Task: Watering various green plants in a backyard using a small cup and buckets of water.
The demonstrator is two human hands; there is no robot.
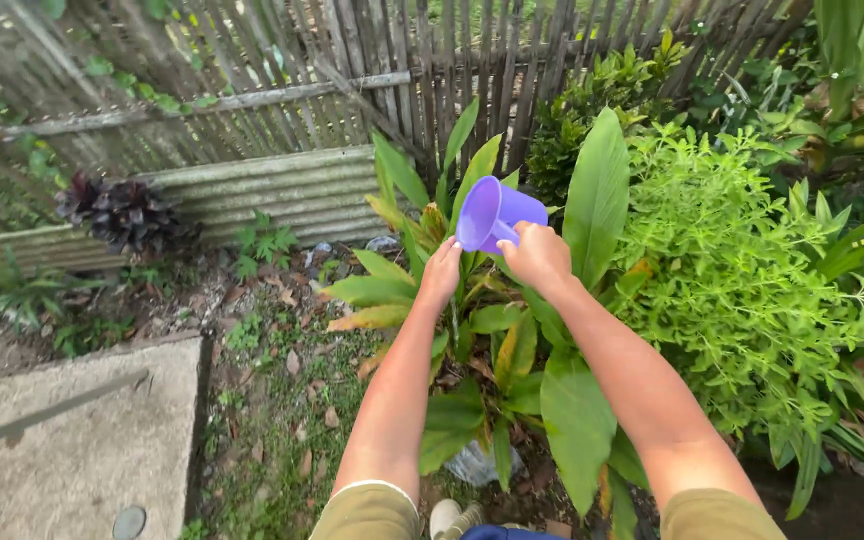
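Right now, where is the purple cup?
In the head view the purple cup is up at centre, tipped on its side over the broad-leaved plant, held by the right hand, with the left hand just beside it.

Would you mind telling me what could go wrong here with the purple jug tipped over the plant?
The right hand holds the purple jug tilted on its side with the arm stretched out, so it may slip. The left hand pushes among the broad-leaved plant, possibly bending leaves.
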